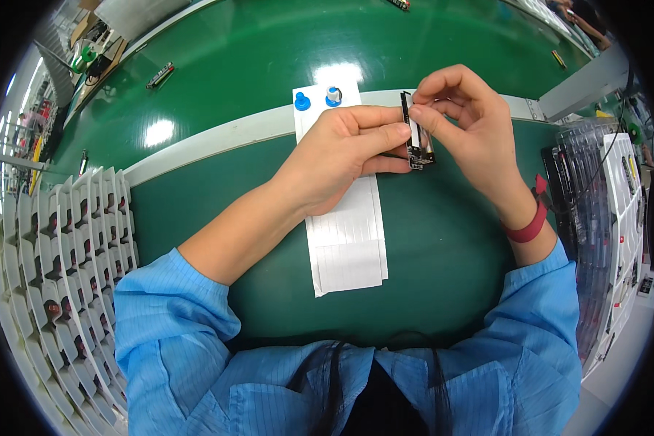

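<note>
My left hand (341,149) grips a narrow black-and-white electronic part (416,151) between thumb and fingers, holding it upright above the bench. Bare circuitry shows along its lower end. At the part's upper right side, the thumb and forefinger of my right hand (472,131) are pinched together; whatever lies between them is too small to make out. Under my left hand a long stack of white paper strips (349,254) lies on the green mat. Two blue suction-cup-like pieces, one plain (302,101) and one with a white top (333,97), stand at its far end.
White slotted trays (65,247) holding small dark parts stand on the left. Clear plastic trays (592,189) are stacked at the right. A red wrist strap (528,224) with a cord circles my right wrist. Beyond a pale rail (218,142), pens (160,75) lie on a green surface.
</note>
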Action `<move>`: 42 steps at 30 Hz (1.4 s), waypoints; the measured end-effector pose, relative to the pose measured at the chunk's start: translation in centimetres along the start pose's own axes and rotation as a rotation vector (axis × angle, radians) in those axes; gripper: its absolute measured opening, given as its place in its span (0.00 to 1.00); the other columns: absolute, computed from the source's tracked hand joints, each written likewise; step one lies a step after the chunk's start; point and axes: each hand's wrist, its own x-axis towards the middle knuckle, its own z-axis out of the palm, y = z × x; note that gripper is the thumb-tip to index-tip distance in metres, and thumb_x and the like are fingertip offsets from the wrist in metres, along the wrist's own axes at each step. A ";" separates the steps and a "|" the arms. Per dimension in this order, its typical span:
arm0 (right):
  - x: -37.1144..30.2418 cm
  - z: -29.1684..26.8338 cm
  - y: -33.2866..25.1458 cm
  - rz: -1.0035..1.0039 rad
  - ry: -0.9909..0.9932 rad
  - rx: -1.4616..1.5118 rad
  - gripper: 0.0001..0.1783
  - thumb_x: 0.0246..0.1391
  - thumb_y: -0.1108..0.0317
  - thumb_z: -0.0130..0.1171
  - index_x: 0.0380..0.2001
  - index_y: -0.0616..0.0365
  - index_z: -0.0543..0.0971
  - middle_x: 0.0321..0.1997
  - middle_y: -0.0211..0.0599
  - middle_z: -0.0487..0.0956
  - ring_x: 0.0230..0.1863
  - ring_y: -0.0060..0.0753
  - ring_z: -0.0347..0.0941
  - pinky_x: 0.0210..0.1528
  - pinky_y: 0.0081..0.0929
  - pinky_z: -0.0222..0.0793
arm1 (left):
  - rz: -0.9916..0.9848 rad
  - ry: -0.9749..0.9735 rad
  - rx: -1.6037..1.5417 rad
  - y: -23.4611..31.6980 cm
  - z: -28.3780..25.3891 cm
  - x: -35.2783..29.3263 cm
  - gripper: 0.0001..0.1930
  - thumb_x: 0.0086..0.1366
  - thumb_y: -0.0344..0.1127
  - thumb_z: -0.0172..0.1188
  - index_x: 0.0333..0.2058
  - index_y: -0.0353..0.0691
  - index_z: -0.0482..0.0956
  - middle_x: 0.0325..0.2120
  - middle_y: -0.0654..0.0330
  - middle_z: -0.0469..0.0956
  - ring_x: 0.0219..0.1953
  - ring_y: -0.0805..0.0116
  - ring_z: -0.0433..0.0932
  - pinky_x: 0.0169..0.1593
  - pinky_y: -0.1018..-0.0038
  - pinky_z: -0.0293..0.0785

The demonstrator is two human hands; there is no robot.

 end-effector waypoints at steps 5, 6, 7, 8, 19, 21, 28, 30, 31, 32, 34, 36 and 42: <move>0.4 -1.0 0.6 0.094 -0.054 0.176 0.13 0.44 0.80 0.58 0.35 0.65 0.70 0.33 0.32 0.71 0.36 0.18 0.69 0.40 0.14 0.69 | -0.090 0.013 0.016 0.1 -0.1 0.3 0.15 0.62 0.35 0.51 0.45 0.33 0.72 0.34 0.59 0.76 0.36 0.72 0.77 0.39 0.74 0.77; 0.4 -1.3 0.8 0.099 -0.064 0.170 0.13 0.44 0.80 0.58 0.36 0.65 0.70 0.33 0.32 0.71 0.36 0.18 0.69 0.40 0.14 0.69 | -0.091 0.013 0.014 0.1 -0.2 0.5 0.15 0.62 0.35 0.51 0.45 0.33 0.72 0.34 0.59 0.76 0.36 0.72 0.77 0.39 0.74 0.77; 0.6 -1.4 0.9 0.102 -0.077 0.167 0.14 0.44 0.80 0.58 0.36 0.64 0.70 0.33 0.32 0.71 0.36 0.18 0.68 0.40 0.15 0.69 | -0.116 -0.012 0.022 0.2 -0.4 0.6 0.15 0.62 0.35 0.52 0.46 0.34 0.72 0.33 0.60 0.76 0.36 0.73 0.77 0.39 0.74 0.77; 0.6 -1.4 0.9 0.102 -0.080 0.169 0.14 0.44 0.80 0.58 0.36 0.64 0.70 0.33 0.32 0.71 0.36 0.18 0.68 0.40 0.15 0.69 | -0.140 -0.037 0.030 0.3 -0.6 0.7 0.16 0.62 0.35 0.52 0.46 0.34 0.71 0.33 0.60 0.76 0.36 0.73 0.76 0.38 0.74 0.78; 0.5 -1.3 0.8 0.030 -0.174 -0.034 0.11 0.44 0.81 0.58 0.31 0.62 0.69 0.30 0.29 0.70 0.33 0.19 0.69 0.40 0.18 0.69 | -0.176 -0.124 0.044 -0.3 -1.9 0.8 0.16 0.62 0.35 0.51 0.47 0.34 0.71 0.32 0.59 0.75 0.36 0.72 0.76 0.38 0.75 0.78; 0.4 -1.4 0.8 0.000 -0.219 -0.092 0.11 0.43 0.81 0.58 0.31 0.62 0.69 0.30 0.30 0.71 0.32 0.19 0.69 0.39 0.19 0.69 | -0.192 -0.137 0.062 -0.3 -2.0 0.8 0.16 0.62 0.35 0.51 0.46 0.33 0.71 0.32 0.59 0.75 0.35 0.72 0.76 0.38 0.75 0.78; -0.5 0.2 0.7 -0.163 0.064 -0.301 0.10 0.42 0.80 0.58 0.31 0.63 0.72 0.29 0.33 0.74 0.30 0.23 0.72 0.36 0.18 0.71 | -0.123 -0.096 -0.016 -0.4 -2.0 0.9 0.17 0.63 0.35 0.50 0.48 0.32 0.69 0.33 0.59 0.75 0.35 0.71 0.76 0.41 0.74 0.77; -0.2 0.4 1.2 -0.137 0.228 -0.153 0.09 0.43 0.80 0.59 0.30 0.63 0.73 0.25 0.33 0.75 0.29 0.25 0.74 0.36 0.16 0.71 | -0.141 -0.104 -0.003 -0.3 -2.0 1.0 0.17 0.63 0.35 0.49 0.48 0.33 0.69 0.33 0.60 0.75 0.36 0.72 0.76 0.43 0.73 0.76; -0.3 0.5 1.4 -0.133 0.218 -0.155 0.09 0.43 0.80 0.59 0.30 0.63 0.73 0.25 0.33 0.75 0.29 0.25 0.74 0.36 0.16 0.71 | -0.139 -0.099 -0.012 -0.4 -2.1 0.9 0.17 0.63 0.35 0.49 0.48 0.33 0.69 0.33 0.60 0.75 0.36 0.72 0.76 0.43 0.73 0.76; -0.4 0.4 1.6 -0.192 0.190 -0.289 0.09 0.42 0.80 0.58 0.30 0.63 0.73 0.26 0.33 0.75 0.29 0.25 0.74 0.35 0.16 0.71 | -0.130 -0.104 -0.015 -0.4 -2.1 1.0 0.17 0.63 0.35 0.50 0.48 0.33 0.69 0.33 0.60 0.75 0.36 0.73 0.75 0.43 0.73 0.76; -0.5 0.3 1.8 -0.246 0.151 -0.423 0.09 0.42 0.81 0.58 0.30 0.63 0.73 0.27 0.33 0.75 0.30 0.24 0.74 0.34 0.16 0.71 | -0.121 -0.105 -0.029 -0.5 -2.2 1.1 0.17 0.63 0.35 0.50 0.48 0.34 0.69 0.32 0.61 0.74 0.36 0.73 0.75 0.43 0.73 0.76; -0.4 0.2 1.8 -0.327 0.151 -0.544 0.08 0.41 0.81 0.58 0.29 0.64 0.73 0.28 0.34 0.75 0.29 0.25 0.74 0.33 0.17 0.70 | -0.104 -0.133 -0.019 -0.6 -2.2 1.2 0.17 0.62 0.33 0.52 0.48 0.34 0.70 0.32 0.61 0.74 0.36 0.74 0.74 0.44 0.73 0.75; -0.1 0.5 1.7 -0.390 0.155 -0.602 0.09 0.41 0.82 0.58 0.28 0.62 0.72 0.25 0.34 0.74 0.25 0.26 0.73 0.30 0.19 0.70 | -0.133 -0.086 -0.025 -0.4 -2.3 1.0 0.15 0.61 0.32 0.53 0.46 0.34 0.72 0.31 0.61 0.74 0.35 0.73 0.75 0.45 0.74 0.75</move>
